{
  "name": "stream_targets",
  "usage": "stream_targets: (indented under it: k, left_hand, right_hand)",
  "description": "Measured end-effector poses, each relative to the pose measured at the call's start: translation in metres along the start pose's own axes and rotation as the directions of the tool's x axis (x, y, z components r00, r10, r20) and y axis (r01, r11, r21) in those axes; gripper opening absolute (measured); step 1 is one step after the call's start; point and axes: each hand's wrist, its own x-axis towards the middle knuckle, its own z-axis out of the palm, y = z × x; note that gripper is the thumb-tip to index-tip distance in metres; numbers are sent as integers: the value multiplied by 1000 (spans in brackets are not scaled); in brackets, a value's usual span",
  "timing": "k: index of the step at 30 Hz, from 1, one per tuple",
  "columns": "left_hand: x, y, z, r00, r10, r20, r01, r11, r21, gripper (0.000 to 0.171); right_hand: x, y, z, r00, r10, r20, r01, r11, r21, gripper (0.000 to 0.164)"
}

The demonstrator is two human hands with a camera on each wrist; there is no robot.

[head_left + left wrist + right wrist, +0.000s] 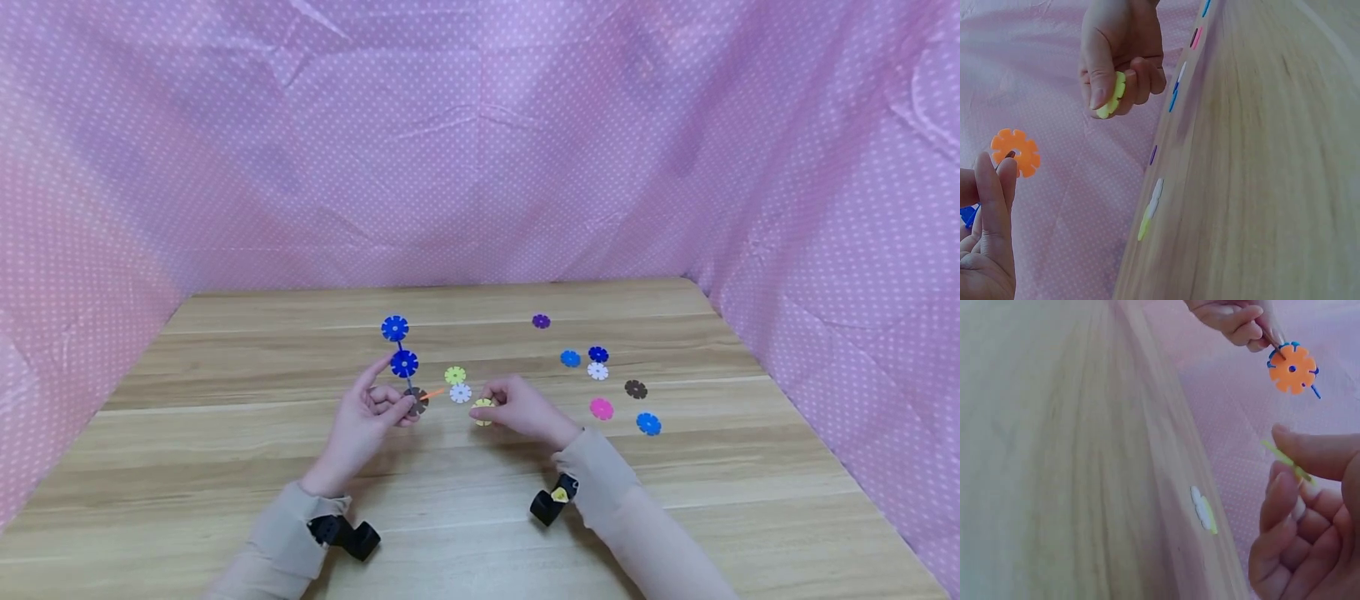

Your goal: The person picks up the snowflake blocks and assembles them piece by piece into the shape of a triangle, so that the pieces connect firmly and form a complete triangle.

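Note:
My left hand (363,423) pinches a brown notched plastic disc (420,403) between thumb and fingers. Two dark blue discs, an upper one (394,328) and a lower one (404,363), rise from it in a linked chain. An orange disc (1300,378) joins the brown one, sticking out toward the right. My right hand (528,412) holds a yellow disc (1116,94) between thumb and curled index finger, apart from the chain. In the head view, a yellow-green disc (454,375) and a white disc (461,392) lie close together between the hands.
Right of the hands, several loose discs lie on the wooden table (225,367): purple (541,321), light blue (570,358), dark blue (598,354), white (597,372), brown (636,389), pink (602,408) and another light blue (649,424). Pink dotted cloth (480,167) hangs around the table.

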Motion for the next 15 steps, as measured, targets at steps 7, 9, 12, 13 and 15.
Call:
stream_targets:
  k: [7, 9, 12, 13, 15]
  left_hand:
    - [0, 1, 2, 1000, 12, 6, -12, 1000, 11, 73]
    - [0, 1, 3, 1000, 13, 9, -13, 1000, -2, 73]
    - [0, 2, 5, 1000, 15, 22, -15, 1000, -23, 73]
    - [0, 2, 5, 1000, 15, 26, -14, 999, -29, 74]
    - [-1, 2, 7, 999, 12, 32, -10, 999, -42, 74]
  right_hand:
    - [-7, -7, -1, 998, -14, -54, 19, 994, 107, 15]
    - [-9, -8, -2, 998, -20, -60, 30, 986, 166, 14]
    - [-14, -10, -3, 997, -33, -75, 50, 973, 224, 16]
    - [-15, -11, -4, 996, -41, -82, 59, 969, 241, 19]
    - [-19, -14, -5, 994, -46, -100, 72, 961, 267, 24]
